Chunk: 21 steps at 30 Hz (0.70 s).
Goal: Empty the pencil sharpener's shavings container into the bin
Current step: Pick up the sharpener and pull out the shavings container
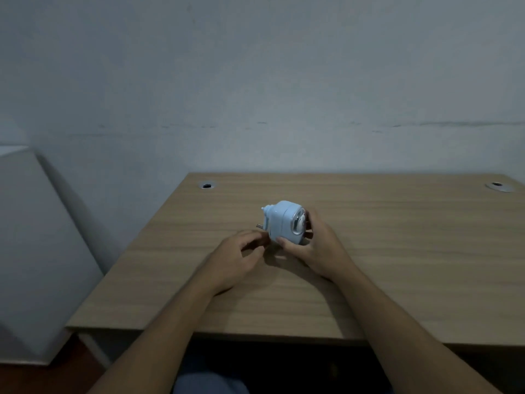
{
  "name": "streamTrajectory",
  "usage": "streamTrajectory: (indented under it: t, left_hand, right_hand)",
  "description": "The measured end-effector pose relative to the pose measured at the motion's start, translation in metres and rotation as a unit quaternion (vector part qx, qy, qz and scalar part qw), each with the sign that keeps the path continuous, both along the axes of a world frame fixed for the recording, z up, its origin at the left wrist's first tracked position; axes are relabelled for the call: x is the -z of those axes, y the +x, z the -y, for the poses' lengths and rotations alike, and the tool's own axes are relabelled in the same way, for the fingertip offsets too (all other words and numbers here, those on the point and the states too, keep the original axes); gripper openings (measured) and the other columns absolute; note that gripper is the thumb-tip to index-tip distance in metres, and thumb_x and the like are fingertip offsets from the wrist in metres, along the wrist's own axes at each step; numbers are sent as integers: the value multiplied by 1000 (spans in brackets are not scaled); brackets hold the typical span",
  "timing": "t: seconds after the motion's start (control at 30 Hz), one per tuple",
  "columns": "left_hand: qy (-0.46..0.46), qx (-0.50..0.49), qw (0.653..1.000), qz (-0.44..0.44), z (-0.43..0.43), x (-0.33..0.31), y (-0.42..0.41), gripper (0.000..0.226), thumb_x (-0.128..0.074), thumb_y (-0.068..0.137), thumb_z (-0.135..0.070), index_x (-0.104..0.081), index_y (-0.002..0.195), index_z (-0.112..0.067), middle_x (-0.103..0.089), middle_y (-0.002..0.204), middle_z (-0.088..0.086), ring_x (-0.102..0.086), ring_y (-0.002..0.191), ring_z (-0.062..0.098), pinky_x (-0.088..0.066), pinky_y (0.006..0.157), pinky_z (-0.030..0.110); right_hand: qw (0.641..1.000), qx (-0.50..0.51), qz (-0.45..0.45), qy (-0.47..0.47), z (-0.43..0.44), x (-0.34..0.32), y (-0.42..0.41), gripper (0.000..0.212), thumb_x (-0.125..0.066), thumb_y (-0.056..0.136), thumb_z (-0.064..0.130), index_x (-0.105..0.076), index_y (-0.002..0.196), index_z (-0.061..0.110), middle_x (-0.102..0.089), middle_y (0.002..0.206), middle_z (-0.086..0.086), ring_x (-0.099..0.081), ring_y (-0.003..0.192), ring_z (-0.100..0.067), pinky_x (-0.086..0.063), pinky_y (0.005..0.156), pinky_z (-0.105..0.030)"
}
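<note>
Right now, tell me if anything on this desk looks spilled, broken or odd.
Nothing spilled or broken. The blue pencil sharpener is tilted in the right hand, left hand beside it, above the desk. No bin is in view.

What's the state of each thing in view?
sharpener: held over desk, tilted, container not yet out
right hand: gripping sharpener
left hand: fingers curled at sharpener's lower left, contact unclear
desk: bare except for two cable grommets
bin: not visible
</note>
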<state>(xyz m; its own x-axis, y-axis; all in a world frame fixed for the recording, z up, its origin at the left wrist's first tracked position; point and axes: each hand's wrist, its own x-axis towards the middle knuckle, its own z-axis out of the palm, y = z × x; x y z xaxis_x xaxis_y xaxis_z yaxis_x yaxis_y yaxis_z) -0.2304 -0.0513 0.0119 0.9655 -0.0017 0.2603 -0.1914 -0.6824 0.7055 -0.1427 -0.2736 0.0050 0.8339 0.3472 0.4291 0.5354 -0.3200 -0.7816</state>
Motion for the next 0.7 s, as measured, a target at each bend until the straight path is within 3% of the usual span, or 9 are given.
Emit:
streamTrajectory:
  t: [0.2,0.4,0.53,0.7]
  left_hand:
    - [-4,-23,1000,-14,1,5,-37,50,-60,96,-47,-69,144,-38,-73,137,-24,-67,128,-3,-53,116,40]
    - [-15,-33,999,-11,6,2,-51,47,-66,98,-45,-71,143,-32,-74,136,-20,-68,125,-2,-54,115,40]
    - [-27,-28,999,-28,1,-4,-49,54,-72,96,-57,-69,146,-35,-74,135,-23,-68,125,-5,-55,114,35]
    - [-77,10,996,-53,-14,-9,-36,46,-81,97,-42,-73,141,-34,-79,125,-27,-72,116,-12,-53,106,20]
  right_hand:
    - [998,-26,33,-37,8,-1,-40,74,-98,78,41,-62,142,25,-70,129,11,-72,115,-4,-63,97,-32]
    - [996,-44,19,-70,10,-7,-52,72,-96,79,47,-63,141,29,-74,122,19,-72,113,1,-62,98,-31]
    - [995,-64,-14,-78,9,-10,-47,73,-93,78,56,-64,142,35,-76,126,21,-73,116,2,-62,103,-34]
    - [992,-84,-26,-86,9,-8,-31,73,-93,82,51,-63,147,33,-75,132,19,-71,122,2,-59,110,-35]
